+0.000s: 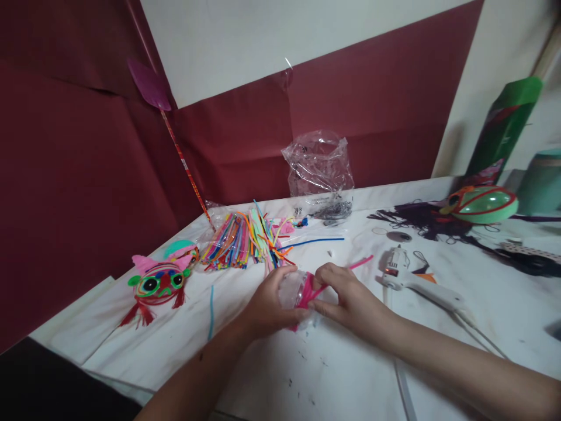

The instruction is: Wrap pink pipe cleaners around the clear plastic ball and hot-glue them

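While my left hand [269, 301] cups the clear plastic piece [287, 292] over the marbled tabletop [258, 374], my right hand [346, 292] pinches the pink strand [305, 292]. Pink already crosses the plastic, but one end (jaunty thing!) pokes out unwound.

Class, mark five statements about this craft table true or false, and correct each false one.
1. The right hand grips a pink pipe cleaner. True.
2. The left hand holds the glue gun. False: it holds a clear plastic piece; the glue gun lies on the table, right of both hands.
3. A mixed-colour bundle of pipe cleaners lies beyond the hands. True.
4. The pink-eared face is at the table's right side. False: it is at the left.
5. A purple fan-shaped piece tops a red patterned stick. True.
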`<state>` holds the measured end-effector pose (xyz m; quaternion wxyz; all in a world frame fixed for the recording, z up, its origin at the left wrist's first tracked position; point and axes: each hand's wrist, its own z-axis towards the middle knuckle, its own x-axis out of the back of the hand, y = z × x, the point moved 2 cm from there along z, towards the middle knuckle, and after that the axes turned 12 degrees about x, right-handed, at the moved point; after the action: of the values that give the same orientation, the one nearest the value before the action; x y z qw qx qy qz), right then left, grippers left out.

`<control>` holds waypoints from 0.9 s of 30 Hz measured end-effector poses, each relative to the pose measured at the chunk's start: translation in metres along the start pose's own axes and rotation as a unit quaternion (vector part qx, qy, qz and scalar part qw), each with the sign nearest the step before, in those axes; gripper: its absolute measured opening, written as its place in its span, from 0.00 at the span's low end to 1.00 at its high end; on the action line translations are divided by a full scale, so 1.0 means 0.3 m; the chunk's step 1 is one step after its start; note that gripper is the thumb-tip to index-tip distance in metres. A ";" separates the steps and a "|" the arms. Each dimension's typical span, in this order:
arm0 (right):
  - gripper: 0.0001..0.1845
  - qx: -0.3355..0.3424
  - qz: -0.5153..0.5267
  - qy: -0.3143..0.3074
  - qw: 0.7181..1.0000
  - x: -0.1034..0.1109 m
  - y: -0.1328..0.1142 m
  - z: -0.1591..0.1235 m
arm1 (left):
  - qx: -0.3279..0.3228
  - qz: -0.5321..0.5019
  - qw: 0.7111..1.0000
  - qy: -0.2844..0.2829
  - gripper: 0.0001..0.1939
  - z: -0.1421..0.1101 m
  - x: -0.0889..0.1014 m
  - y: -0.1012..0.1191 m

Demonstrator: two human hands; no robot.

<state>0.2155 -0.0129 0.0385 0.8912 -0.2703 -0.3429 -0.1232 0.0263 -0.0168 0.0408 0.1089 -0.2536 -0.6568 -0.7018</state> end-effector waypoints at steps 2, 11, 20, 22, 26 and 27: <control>0.07 0.005 0.036 0.000 0.999 0.010 0.007 0.006 | -0.005 -0.007 1.000 -0.002 0.42 -0.002 0.002 0.001; 0.06 0.074 0.001 0.004 0.997 0.048 0.011 0.007 | -0.095 0.053 0.994 -0.019 0.49 0.019 -0.003 -0.039; 0.05 0.127 -0.034 -0.021 0.991 0.070 0.000 0.013 | -0.164 0.086 0.982 -0.039 0.45 0.018 -0.006 -0.041; 0.06 0.127 -0.035 -0.016 0.991 0.065 -0.006 0.013 | -0.146 0.061 0.986 -0.043 0.43 0.016 -0.008 -0.046; 0.06 0.134 -0.048 -0.017 0.990 0.054 -0.014 0.007 | -0.080 0.019 0.995 -0.057 0.39 0.005 -0.011 -0.039; 0.05 0.137 -0.048 -0.018 0.989 0.053 -0.014 0.006 | -0.073 0.017 0.995 -0.058 0.40 0.003 -0.011 -0.034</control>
<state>0.2245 -0.0159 0.0521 0.9066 -0.1309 -0.3852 -0.1124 0.0242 -0.0154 0.0302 0.0634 -0.3127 -0.6044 -0.7300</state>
